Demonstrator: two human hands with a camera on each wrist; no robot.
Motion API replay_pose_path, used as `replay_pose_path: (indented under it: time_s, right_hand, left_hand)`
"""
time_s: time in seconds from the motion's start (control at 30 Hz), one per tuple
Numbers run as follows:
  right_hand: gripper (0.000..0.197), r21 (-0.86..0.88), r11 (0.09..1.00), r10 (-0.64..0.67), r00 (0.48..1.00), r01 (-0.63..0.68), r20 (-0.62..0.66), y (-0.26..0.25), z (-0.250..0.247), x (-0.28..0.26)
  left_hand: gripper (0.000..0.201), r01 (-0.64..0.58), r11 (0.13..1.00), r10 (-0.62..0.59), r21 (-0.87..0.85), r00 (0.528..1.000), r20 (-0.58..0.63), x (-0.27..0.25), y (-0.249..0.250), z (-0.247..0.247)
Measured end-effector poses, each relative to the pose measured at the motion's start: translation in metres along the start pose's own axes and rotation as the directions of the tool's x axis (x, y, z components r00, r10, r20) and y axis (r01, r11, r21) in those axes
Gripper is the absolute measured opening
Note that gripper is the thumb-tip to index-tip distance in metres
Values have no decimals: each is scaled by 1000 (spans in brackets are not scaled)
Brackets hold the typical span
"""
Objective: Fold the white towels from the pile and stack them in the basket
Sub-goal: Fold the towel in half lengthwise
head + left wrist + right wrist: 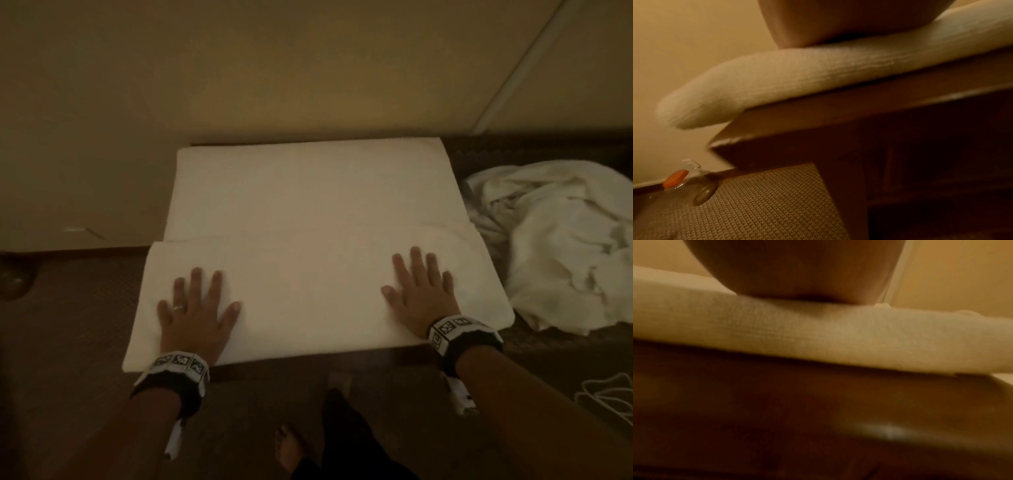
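Observation:
A white towel lies spread on a dark wooden table, its near part folded over into a thicker band. My left hand lies flat on the left end of that band, fingers spread. My right hand presses flat on the right end the same way. In the left wrist view the towel's folded edge hangs past the table corner under my palm. The right wrist view shows the same folded edge beneath my palm. A crumpled pile of white towels lies to the right. No basket is in view.
A plain wall stands directly behind the table. Patterned carpet covers the floor, with a clear bottle with an orange cap lying by the baseboard at left. White cord lies at lower right. My bare foot is below the table edge.

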State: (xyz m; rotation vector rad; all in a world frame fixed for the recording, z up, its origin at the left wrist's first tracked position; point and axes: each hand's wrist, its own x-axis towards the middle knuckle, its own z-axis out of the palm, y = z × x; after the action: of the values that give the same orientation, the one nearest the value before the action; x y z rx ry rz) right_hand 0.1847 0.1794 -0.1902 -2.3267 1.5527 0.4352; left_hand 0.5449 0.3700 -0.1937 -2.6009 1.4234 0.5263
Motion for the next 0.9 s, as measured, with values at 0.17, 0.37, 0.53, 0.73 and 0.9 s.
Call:
replay_pose_path:
  time_s: [0.17,0.37,0.53,0.73,0.9]
  right_hand:
    - [71,-34,998,-49,999,49,-18,15,18,-41]
    - [77,-52,970,235,972,-236,-20,72,-4,-33]
    - [65,-35,998,46,997,-48,-59,15,-26,-18]
    - [44,-51,997,58,991,-65,-122,-11,-34,-19]
    - [33,-172,984,33,999,-37,-28,-2,-57,12]
  left_hand:
    - [77,-47,998,49,43,998,-37,-29,-13,5]
    - [77,-34,991,40,126,998,-44,-25,1,-6]
    - [79,-191,978,195,88,980,-31,-6,14,-18]
    - [78,-147,983,149,109,989,-12,-9,30,-31]
    - [58,-198,966,210,164,976,-61,15,39,-51]
